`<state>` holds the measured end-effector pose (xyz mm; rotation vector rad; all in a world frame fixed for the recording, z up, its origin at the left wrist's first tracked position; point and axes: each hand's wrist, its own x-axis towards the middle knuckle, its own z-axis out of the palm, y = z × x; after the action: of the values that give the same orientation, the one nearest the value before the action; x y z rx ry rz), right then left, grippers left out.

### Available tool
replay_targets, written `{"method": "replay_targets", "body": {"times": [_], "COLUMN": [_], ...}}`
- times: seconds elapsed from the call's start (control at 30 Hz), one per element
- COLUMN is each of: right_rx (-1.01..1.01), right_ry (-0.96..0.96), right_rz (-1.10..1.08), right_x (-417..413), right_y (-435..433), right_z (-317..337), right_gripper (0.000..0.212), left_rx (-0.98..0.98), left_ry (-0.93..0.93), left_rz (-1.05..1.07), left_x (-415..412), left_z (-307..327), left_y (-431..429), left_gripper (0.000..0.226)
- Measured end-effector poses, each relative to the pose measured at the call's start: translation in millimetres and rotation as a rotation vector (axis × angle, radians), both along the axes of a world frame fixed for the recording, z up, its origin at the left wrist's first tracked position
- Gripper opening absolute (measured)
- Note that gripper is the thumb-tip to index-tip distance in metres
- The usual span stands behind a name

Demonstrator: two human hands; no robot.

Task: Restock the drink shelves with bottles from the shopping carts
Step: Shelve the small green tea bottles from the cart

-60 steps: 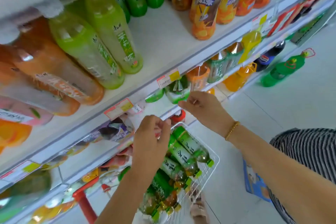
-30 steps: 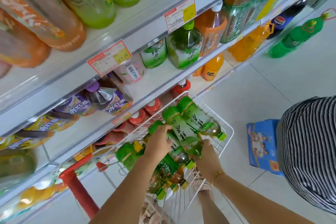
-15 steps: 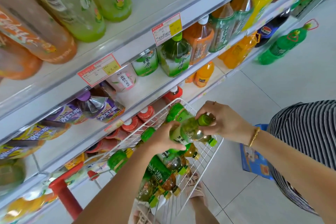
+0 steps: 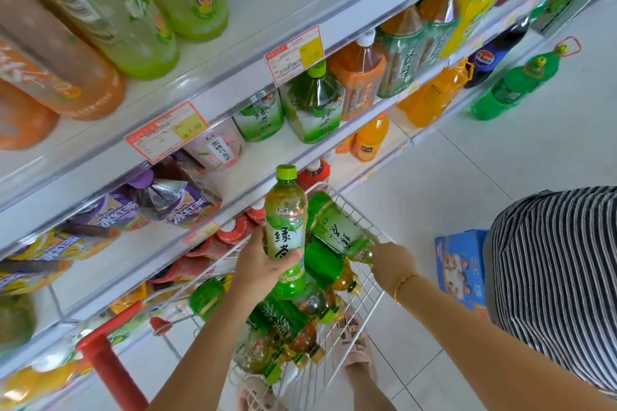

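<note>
- We cannot see the fingers of our right hand (image 4: 389,262): it reaches down into the wire cart (image 4: 337,340) knuckles up, at the neck end of a lying green tea bottle (image 4: 335,227), and whether it is gripping that bottle we cannot tell.
- The lower part of the upright green tea bottle (image 4: 285,223) is hidden behind our left hand (image 4: 263,264), whose fingers are wrapped tight around its label; the green cap points up, toward the front edge of the middle shelf (image 4: 247,173).
- The cart's near end is cut off by our left forearm, and the bottles heaped at its bottom blur into one another, so we cannot count them.
- The tall bottles at the left end of the top shelf (image 4: 300,0) are cropped by the frame and smeared; their labels cannot be read.
- The price tags (image 4: 167,132) on the top shelf's front edge are only partly legible.
- A striped garment (image 4: 561,274) fills the right edge, and a blue box (image 4: 462,267) on the floor is partly hidden behind it.
- Half a second ago both hands held this bottle tilted over the cart; now the left hand alone has it, stood upright and raised above the cart's far rim.
- The right hand has let go and dropped back among the bottles in the cart.
- The shelves look unchanged.
</note>
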<state>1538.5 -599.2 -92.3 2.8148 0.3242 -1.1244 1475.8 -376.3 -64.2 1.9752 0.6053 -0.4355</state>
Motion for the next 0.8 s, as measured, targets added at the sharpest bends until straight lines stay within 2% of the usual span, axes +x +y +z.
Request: {"method": "replay_targets", "body": {"times": [0.07, 0.13, 0.3, 0.53, 0.6, 0.67, 0.8], "right_rx": [-0.055, -0.072, 0.023, 0.628, 0.766, 0.838, 0.869], "right_ry": [-0.021, -0.038, -0.068, -0.206, -0.287, -0.373, -0.437], "right_rz": [0.01, -0.004, -0.125, -0.64, -0.711, -0.65, -0.384], "right_x": [0.2, 2.3, -1.7, -14.1, -4.7, 9.0, 31.6], "right_y": [1.0, 0.1, -4.0, -28.9, -25.7, -14.4, 10.2], "right_z": [-8.7, -16.8, -24.8, -6.5, 8.5, 26.3, 77.7], "right_gripper": [0.033, 0.035, 0.041, 0.029, 0.023, 0.023, 0.028], "left_rx": [0.006, 0.013, 0.011, 0.019, 0.01, 0.001, 0.001], "left_ry": [0.001, 0.003, -0.016, -0.059, -0.063, -0.072, -0.155], "left_rz": [0.063, 0.109, 0.146, 0.143, 0.154, 0.176, 0.192], "left_x": [-0.4, -0.9, -7.3, -11.3, -10.4, -9.6, -5.8], "left_z": [-0.1, 2.6, 7.6, 13.1, 15.1, 18.3, 47.1], "left_y": [1.8, 1.4, -2.8, -7.1, -9.4, -10.7, -14.7], "left_gripper": [0.083, 0.085, 0.062, 0.057, 0.055, 0.057, 0.051]}}
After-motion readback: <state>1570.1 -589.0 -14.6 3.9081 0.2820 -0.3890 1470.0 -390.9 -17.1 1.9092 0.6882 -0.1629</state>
